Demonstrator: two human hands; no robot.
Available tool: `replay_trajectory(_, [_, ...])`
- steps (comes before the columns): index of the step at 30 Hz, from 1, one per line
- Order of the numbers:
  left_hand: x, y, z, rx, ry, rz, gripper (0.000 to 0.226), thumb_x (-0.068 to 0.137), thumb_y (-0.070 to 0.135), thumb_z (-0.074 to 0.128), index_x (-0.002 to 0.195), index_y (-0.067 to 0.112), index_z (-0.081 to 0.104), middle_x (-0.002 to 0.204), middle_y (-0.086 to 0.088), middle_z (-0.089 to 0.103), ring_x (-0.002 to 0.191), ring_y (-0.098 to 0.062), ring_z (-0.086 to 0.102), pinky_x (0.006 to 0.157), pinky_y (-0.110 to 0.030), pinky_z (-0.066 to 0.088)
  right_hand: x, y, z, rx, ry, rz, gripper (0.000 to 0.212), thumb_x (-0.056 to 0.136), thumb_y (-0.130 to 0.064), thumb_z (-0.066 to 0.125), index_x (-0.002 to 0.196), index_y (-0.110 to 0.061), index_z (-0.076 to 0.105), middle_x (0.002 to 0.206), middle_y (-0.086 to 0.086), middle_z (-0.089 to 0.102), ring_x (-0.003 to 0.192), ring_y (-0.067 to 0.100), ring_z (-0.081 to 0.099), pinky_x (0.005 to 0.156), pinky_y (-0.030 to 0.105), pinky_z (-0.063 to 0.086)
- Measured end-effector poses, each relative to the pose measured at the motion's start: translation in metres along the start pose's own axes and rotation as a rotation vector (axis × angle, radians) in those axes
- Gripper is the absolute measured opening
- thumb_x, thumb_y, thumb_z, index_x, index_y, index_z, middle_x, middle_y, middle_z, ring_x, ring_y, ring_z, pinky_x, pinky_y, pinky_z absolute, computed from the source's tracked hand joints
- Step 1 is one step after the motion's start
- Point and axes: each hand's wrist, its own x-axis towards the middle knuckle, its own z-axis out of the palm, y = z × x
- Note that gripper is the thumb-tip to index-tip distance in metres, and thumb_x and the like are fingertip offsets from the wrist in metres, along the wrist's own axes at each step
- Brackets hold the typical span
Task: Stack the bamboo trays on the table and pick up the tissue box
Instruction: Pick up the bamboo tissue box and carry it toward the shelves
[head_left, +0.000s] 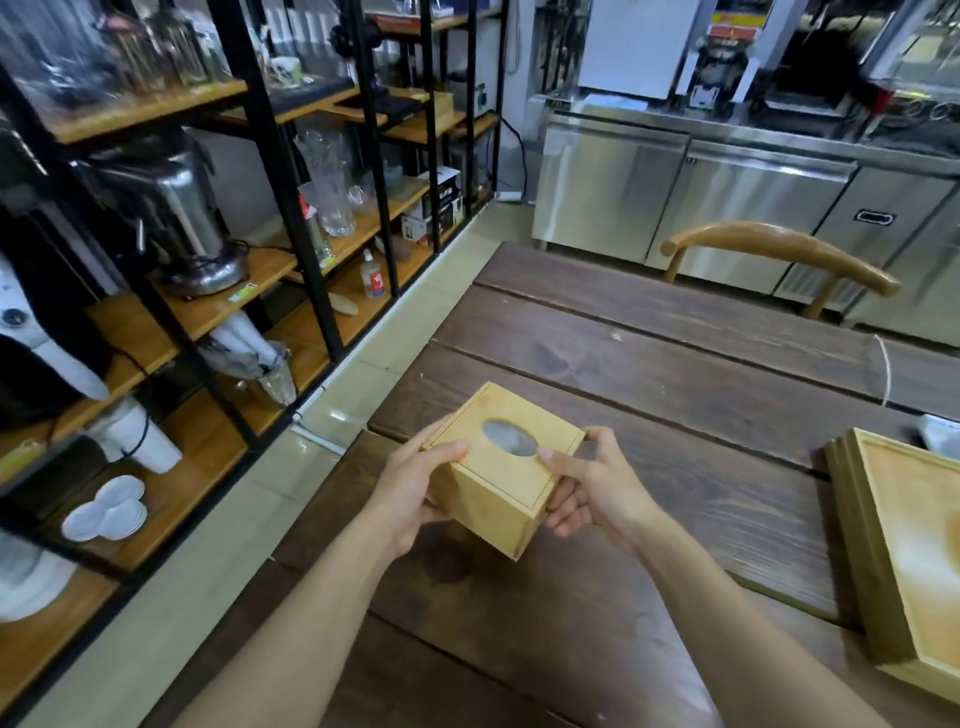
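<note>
A cube-shaped bamboo tissue box (498, 480) with an oval hole in its lid is held up above the dark wooden table (675, 374), tilted toward me. My left hand (415, 488) grips its left side, thumb on the lid. My right hand (587, 488) grips its right side, thumb beside the hole. Stacked bamboo trays (904, 551) lie on the table at the right edge of view, partly cut off.
A black metal rack (171, 322) with wooden shelves of glassware, a steel urn and plates runs along the left. A wooden chair back (779, 249) stands beyond the table. Steel counter cabinets (727, 208) line the back. A white cord (885, 374) lies on the table.
</note>
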Motion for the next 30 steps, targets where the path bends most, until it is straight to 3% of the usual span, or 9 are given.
replay_trajectory(5, [-0.031,0.002,-0.045,0.009,0.098,0.028,0.030,0.085,0.024,0.064,0.110,0.041,0.062,0.118,0.001,0.061,0.111,-0.023,0.053,0.097,-0.055,0.044,-0.013,-0.001,0.051,0.005,-0.088,-0.013,0.049,0.083,-0.023,0.067,0.113,-0.019,0.029,0.059,0.017,0.059,0.041,0.028,0.059,0.037,0.031,0.052])
replay_trajectory(11, [-0.072,-0.021,-0.102,0.000,0.274,0.074,0.038,0.085,0.025,0.064,0.122,0.030,0.059,0.118,0.000,0.064,0.110,-0.019,0.056,0.097,-0.038,0.043,-0.025,0.013,0.117,-0.019,-0.246,0.020,0.050,0.084,-0.022,0.067,0.116,-0.020,0.028,0.077,0.021,0.061,0.042,0.027,0.059,0.036,0.030,0.052])
replay_trajectory(14, [-0.091,-0.038,-0.128,0.020,0.367,0.058,0.037,0.085,0.028,0.064,0.122,0.028,0.061,0.118,-0.002,0.063,0.110,-0.021,0.056,0.094,-0.039,0.043,-0.031,0.027,0.147,-0.055,-0.322,0.040,0.052,0.084,-0.022,0.066,0.117,-0.019,0.027,0.091,0.023,0.062,0.044,0.026,0.060,0.039,0.031,0.053])
replay_trajectory(20, [-0.125,-0.066,-0.162,-0.015,0.553,-0.003,0.011,0.085,0.021,0.065,0.093,0.028,0.069,0.104,0.000,0.068,0.105,-0.021,0.057,0.097,-0.041,0.042,-0.048,0.056,0.195,-0.150,-0.396,0.085,0.051,0.082,-0.021,0.068,0.113,-0.021,0.028,0.099,0.022,0.062,0.045,0.028,0.064,0.039,0.032,0.053])
replay_trajectory(22, [-0.134,-0.074,-0.170,-0.023,0.575,-0.017,0.007,0.084,0.020,0.067,0.088,0.025,0.068,0.099,0.001,0.067,0.102,-0.021,0.057,0.093,-0.039,0.042,-0.056,0.061,0.203,-0.153,-0.417,0.105,0.047,0.082,-0.021,0.069,0.108,-0.020,0.029,0.098,0.022,0.062,0.044,0.027,0.062,0.038,0.033,0.053])
replay_trajectory(25, [-0.141,-0.085,-0.179,-0.031,0.616,-0.039,0.005,0.080,0.021,0.071,0.084,0.018,0.070,0.097,-0.006,0.069,0.104,-0.029,0.058,0.098,-0.048,0.043,-0.066,0.068,0.213,-0.172,-0.450,0.108,0.042,0.082,-0.020,0.068,0.100,-0.018,0.030,0.095,0.023,0.062,0.045,0.028,0.062,0.040,0.035,0.054])
replay_trajectory(30, [-0.146,-0.094,-0.182,-0.058,0.644,-0.029,0.009,0.080,0.021,0.071,0.084,0.013,0.069,0.095,-0.008,0.068,0.103,-0.031,0.058,0.099,-0.051,0.043,-0.072,0.069,0.218,-0.243,-0.448,0.096,0.049,0.082,-0.019,0.068,0.110,-0.019,0.028,0.090,0.023,0.062,0.049,0.029,0.063,0.042,0.036,0.055])
